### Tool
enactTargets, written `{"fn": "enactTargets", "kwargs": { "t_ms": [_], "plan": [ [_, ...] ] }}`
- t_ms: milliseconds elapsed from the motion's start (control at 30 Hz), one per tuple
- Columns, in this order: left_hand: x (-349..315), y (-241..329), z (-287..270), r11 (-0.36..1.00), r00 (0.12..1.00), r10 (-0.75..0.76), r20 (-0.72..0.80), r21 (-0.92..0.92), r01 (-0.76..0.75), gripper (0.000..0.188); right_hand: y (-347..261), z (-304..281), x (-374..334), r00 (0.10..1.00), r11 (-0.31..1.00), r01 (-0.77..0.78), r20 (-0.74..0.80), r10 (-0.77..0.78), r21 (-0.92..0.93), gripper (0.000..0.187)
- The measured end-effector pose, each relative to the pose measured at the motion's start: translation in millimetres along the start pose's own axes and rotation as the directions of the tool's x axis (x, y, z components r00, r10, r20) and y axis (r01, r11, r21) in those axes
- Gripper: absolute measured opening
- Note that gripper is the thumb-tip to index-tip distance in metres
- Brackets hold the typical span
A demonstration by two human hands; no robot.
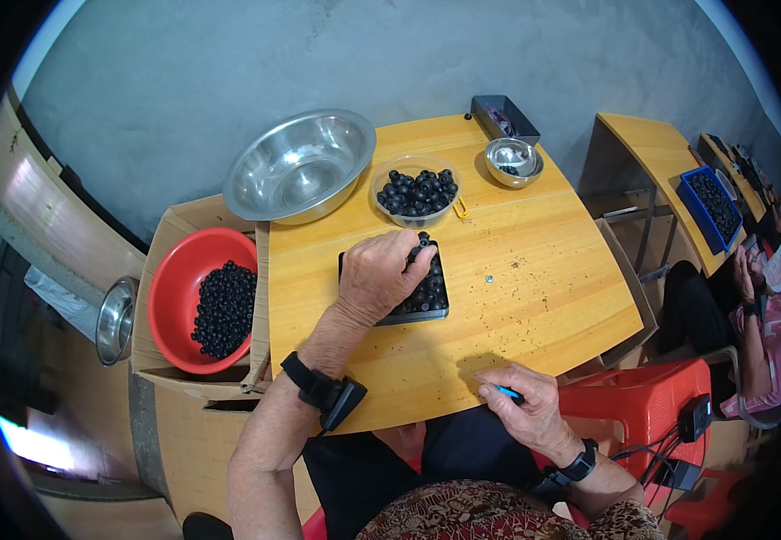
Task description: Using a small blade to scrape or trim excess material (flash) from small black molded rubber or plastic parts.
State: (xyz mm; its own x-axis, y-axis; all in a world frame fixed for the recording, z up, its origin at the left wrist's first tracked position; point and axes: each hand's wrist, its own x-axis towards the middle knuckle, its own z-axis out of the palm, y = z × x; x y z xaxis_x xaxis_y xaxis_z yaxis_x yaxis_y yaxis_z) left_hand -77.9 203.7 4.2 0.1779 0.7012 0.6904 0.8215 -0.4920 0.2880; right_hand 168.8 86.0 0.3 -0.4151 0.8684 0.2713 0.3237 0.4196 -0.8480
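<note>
My left hand (377,274) is over a black rectangular tray (422,317) of black, round, bead-like parts, its thumb and fingers closed around a black round part (424,239) at the tray's far side. Part of the tray is hidden beneath that hand. Close to the table's front edge, my right hand (527,407) grips a small blue-and-black tool (508,394), whose working end cannot be made out. Beyond the tray stands a clear plastic bowl (416,216) heaped with similar black round parts. A yellow clip-like piece (462,208) lies beside that bowl.
A large steel basin (255,184) sits at the table's far left. Small metal bowls (512,178) and a dark bin (489,106) stand far right. Left of the table, a red basin (167,297) of black parts rests in a cardboard box. Crumbs and a small metallic bit (489,279) dot the tabletop. Another person sits at right.
</note>
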Motion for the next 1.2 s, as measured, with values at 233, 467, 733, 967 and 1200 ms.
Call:
{"fn": "enactTargets", "kwargs": {
  "t_ms": [233, 467, 733, 967, 1200],
  "plan": [
    [0, 22, -24, 0.995, 0.99, 0.095, -0.1, -0.028, -0.099, 0.019, 1, -1, 0, 1.0, 1.0, 0.008, -0.009, -0.008, 0.011, 0.013],
    [-59, 47, -42, 0.945, 0.934, 0.327, 0.142, -0.021, -0.327, 0.025, -1, -1, 2, 0.999, 0.999, -0.003, -0.036, 0.005, 0.049, 0.014],
    [-86, 40, -18, 0.935, 0.915, 0.354, 0.193, -0.061, -0.349, 0.02, -2, 2, 1, 0.999, 1.0, 0.027, -0.04, -0.027, 0.002, 0.015],
    [-89, 38, -12, 0.91, 0.867, 0.36, 0.344, 0.075, -0.408, 0.021, 0, 1, 0, 0.996, 0.998, 0.064, -0.066, -0.065, -0.01, 0.015],
    [-83, 42, -17, 0.955, 0.911, 0.286, 0.296, -0.005, -0.298, 0.033, 1, 1, 0, 0.994, 0.997, 0.081, -0.078, -0.082, -0.009, 0.014]
  ]
}}
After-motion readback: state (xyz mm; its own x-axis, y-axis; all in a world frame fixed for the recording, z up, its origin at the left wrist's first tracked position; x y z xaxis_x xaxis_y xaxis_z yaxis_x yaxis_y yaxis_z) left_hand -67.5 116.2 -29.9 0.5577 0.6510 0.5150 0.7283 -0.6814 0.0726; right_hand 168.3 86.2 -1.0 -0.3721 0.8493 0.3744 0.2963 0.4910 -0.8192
